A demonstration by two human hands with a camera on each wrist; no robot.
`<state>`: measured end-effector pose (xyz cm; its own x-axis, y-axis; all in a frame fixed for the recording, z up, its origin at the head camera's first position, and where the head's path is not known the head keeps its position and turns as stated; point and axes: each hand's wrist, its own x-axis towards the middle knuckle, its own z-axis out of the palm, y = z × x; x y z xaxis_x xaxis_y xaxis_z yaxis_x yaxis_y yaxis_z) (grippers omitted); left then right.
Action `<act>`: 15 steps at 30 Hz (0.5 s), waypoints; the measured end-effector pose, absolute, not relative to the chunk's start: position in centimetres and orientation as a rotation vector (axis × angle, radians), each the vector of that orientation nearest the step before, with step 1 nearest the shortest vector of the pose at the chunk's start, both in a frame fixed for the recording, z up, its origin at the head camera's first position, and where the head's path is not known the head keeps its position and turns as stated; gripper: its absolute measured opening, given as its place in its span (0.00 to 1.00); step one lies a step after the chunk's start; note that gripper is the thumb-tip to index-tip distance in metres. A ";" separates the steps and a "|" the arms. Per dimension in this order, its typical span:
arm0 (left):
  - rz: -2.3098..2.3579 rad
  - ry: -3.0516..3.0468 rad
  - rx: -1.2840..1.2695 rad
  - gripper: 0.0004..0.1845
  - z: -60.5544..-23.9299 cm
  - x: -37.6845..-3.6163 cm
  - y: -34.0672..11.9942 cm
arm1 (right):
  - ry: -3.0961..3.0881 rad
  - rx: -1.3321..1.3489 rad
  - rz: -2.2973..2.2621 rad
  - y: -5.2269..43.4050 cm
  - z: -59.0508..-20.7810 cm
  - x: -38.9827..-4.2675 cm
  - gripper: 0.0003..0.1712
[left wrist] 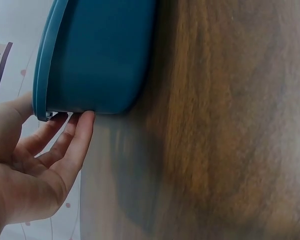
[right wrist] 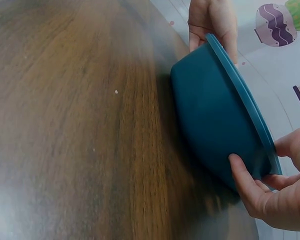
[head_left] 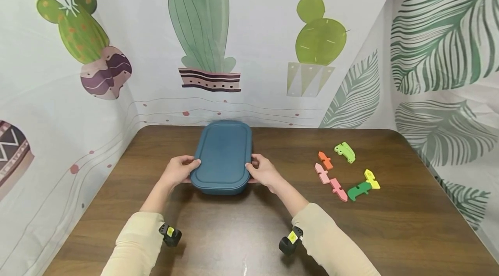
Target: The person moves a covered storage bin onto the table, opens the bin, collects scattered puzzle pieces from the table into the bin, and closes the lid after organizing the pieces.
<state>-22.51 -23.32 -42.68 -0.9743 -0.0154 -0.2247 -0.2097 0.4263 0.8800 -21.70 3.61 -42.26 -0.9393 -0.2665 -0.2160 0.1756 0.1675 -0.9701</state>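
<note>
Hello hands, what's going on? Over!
Left hand and right hand grip the lidded teal box. Box on table. Puzzle pieces clear, right.

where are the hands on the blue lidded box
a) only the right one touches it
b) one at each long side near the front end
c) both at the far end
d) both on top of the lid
b: the left hand and right hand grip opposite long sides of the blue box, near its front end.
</note>
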 end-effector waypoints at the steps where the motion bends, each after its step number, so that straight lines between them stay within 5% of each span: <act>1: 1.583 2.491 -0.196 0.26 -42.7 -22.5 -23.2 | 2.113 -0.084 -1.829 3.7 -42.2 -21.7 0.26; 15: 1.612 2.468 -0.174 0.26 -42.9 -22.4 -21.9 | 2.098 -0.073 -1.858 5.3 -42.3 -21.6 0.26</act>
